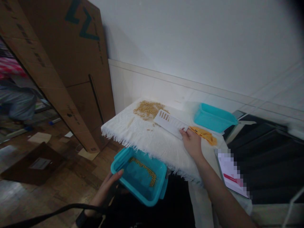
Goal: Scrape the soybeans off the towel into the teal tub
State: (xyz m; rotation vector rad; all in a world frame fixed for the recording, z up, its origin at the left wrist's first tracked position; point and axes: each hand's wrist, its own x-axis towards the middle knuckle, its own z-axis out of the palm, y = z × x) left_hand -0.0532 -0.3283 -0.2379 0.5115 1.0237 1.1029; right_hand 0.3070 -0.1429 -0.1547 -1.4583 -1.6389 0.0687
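Observation:
My left hand [109, 183] grips the near-left rim of a turquoise plastic container [135, 190], its thumb over the edge. The container is tilted below the table's front edge. Several small round yellow beans [145, 171] lie in a line along its far and right inner sides. In my right hand [193, 144] is the end of a flat white slotted plastic board [171, 125]. The board's slotted far end touches the near-right edge of a spread pile of yellow beans [147, 109] on the white cloth [128, 125]. A few stray beans lie by the board.
A second turquoise container [213, 118] stands at the table's back right, with a yellow-orange cloth or packet [206, 136] before it. To the right lies a tablet-like device [229, 171]. A tall cardboard box [78, 69] stands left; the wall [180, 76] bounds the back.

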